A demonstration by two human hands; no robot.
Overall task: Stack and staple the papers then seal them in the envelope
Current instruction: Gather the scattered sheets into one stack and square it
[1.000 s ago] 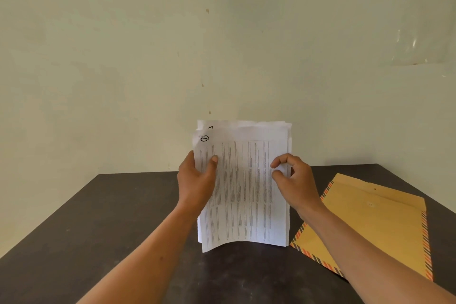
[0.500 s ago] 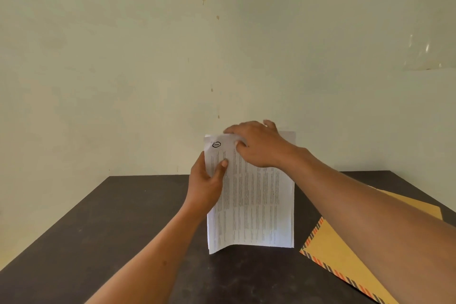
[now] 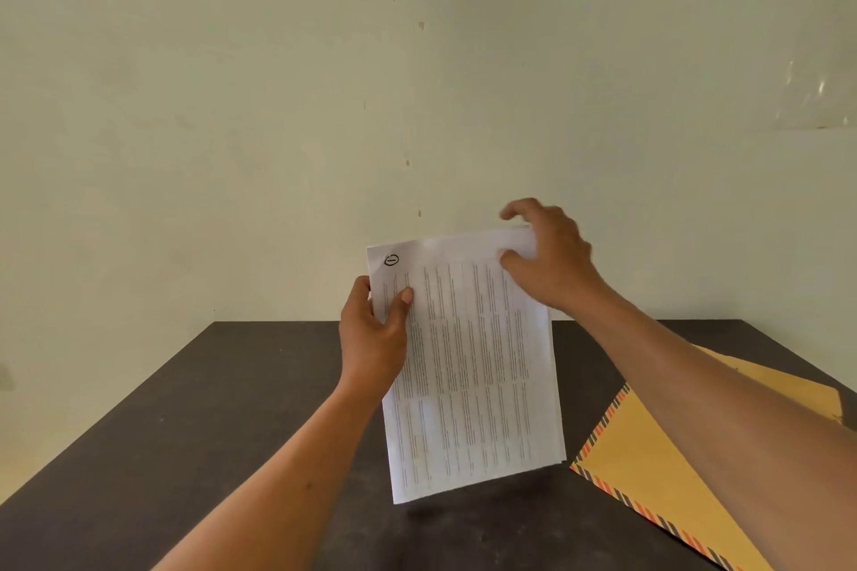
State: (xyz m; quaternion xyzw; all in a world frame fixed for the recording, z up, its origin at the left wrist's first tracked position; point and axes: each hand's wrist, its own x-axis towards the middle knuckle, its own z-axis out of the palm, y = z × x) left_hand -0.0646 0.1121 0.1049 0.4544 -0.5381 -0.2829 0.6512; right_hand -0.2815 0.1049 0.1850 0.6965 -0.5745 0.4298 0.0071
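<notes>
A stack of printed white papers stands nearly upright over the dark table, tilted a little to the left, its lower edge close to the tabletop. My left hand grips the stack's left edge, thumb on the front sheet. My right hand is at the top right corner, thumb on the front and fingers curled over the top edge. A brown envelope with a striped border lies flat on the table at the right, partly hidden by my right forearm. No stapler is in view.
The dark table reaches back to a pale wall. Its far edge meets the wall just behind the papers.
My right hand went from the stack's right edge to the top left, then slid along the top to the right corner. The uneven sheets now line up more closely, and the stack tilts left.
</notes>
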